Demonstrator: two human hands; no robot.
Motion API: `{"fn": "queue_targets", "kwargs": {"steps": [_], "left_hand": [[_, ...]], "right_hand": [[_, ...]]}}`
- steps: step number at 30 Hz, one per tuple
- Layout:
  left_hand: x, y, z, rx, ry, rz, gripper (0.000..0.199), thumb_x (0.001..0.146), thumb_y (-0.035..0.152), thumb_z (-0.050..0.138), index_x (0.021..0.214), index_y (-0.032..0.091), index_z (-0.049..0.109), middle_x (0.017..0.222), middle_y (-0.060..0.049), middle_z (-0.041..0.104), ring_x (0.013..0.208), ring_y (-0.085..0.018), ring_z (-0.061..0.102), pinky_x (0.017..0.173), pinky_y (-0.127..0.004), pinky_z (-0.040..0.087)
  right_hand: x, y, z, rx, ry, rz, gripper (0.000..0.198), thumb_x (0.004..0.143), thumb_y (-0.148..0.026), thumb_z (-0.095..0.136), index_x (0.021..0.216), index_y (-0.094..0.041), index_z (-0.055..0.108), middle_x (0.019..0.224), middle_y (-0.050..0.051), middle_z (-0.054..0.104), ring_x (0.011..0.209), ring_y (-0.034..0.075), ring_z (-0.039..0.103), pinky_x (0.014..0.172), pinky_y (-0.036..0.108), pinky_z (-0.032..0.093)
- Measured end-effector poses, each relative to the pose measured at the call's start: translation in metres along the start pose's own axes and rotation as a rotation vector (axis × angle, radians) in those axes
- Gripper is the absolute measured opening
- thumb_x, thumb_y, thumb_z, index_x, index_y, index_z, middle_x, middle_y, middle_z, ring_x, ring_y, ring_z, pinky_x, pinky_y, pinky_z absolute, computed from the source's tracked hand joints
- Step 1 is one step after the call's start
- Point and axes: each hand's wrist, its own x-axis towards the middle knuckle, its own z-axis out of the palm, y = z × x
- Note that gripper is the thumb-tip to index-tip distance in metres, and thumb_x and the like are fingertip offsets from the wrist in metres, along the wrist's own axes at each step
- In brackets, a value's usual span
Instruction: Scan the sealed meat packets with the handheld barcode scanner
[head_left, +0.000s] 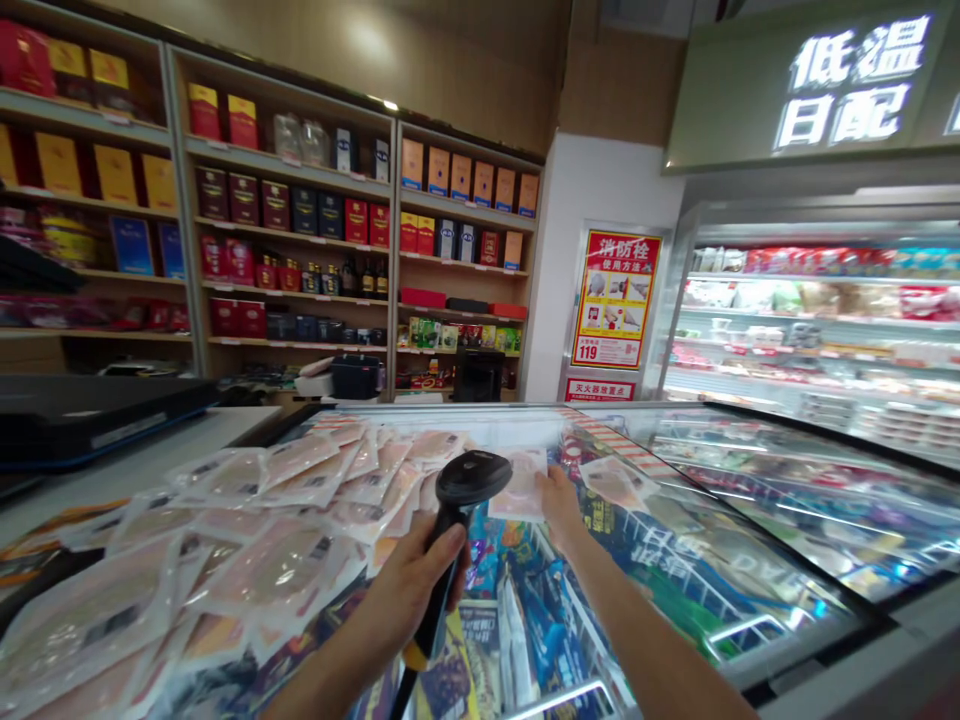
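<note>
My left hand (pixel 424 570) is wrapped round the handle of a black barcode scanner (pixel 472 478), its head pointing forward and to the right. Just beyond that head, my right hand (pixel 559 500) pinches the right edge of a clear vacuum-sealed packet (pixel 520 485) with pale pink contents. Many similar sealed packets (pixel 300 570) lie heaped to the left on the glass top of a freezer. A single packet (pixel 616 482) rests apart, to the right of my right hand. The scanner partly hides the held packet's left side.
Under the glass, the chest freezer (pixel 750 610) holds bagged goods in wire baskets. A black device (pixel 97 415) stands on the counter at left. Shelves of boxed bottles (pixel 292 200) line the back wall. A red fire-hydrant poster (pixel 616 298) and a lit chiller (pixel 817 340) are at right.
</note>
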Motion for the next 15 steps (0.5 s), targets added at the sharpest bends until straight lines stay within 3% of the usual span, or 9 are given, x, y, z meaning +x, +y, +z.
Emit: {"fn": "queue_targets", "kwargs": {"steps": [5,11,15], "left_hand": [[-0.0032,0.0021,0.0019,-0.009,0.025,0.023,0.029,0.068,0.043,0.045,0.060,0.016,0.045,0.042,0.004,0.047,0.037,-0.006,0.039,0.040,-0.018,0.028],[0.0036,-0.0060,-0.0033,-0.026,-0.006,-0.006,0.030,0.067,0.045,0.047,0.060,0.016,0.047,0.044,0.004,0.047,0.037,-0.006,0.040,0.040,-0.019,0.030],[0.0010,-0.0030,-0.0029,-0.071,0.027,-0.001,0.029,0.066,0.044,0.049,0.072,0.016,0.049,0.048,0.003,0.049,0.037,-0.006,0.040,0.039,-0.019,0.030]], "right_hand": [[-0.0019,0.0006,0.0029,0.163,0.011,0.052,0.032,0.064,-0.034,0.036,0.087,-0.015,0.046,0.075,0.005,0.059,0.063,0.015,0.054,0.052,0.024,0.041],[-0.0010,-0.0014,-0.0013,0.133,0.052,0.031,0.033,0.064,-0.035,0.035,0.088,-0.015,0.047,0.076,0.006,0.059,0.066,0.016,0.054,0.054,0.024,0.041],[0.0039,0.0016,-0.0051,0.117,0.111,0.054,0.033,0.062,-0.034,0.036,0.086,-0.014,0.049,0.074,0.005,0.058,0.065,0.016,0.053,0.054,0.025,0.041]]}}
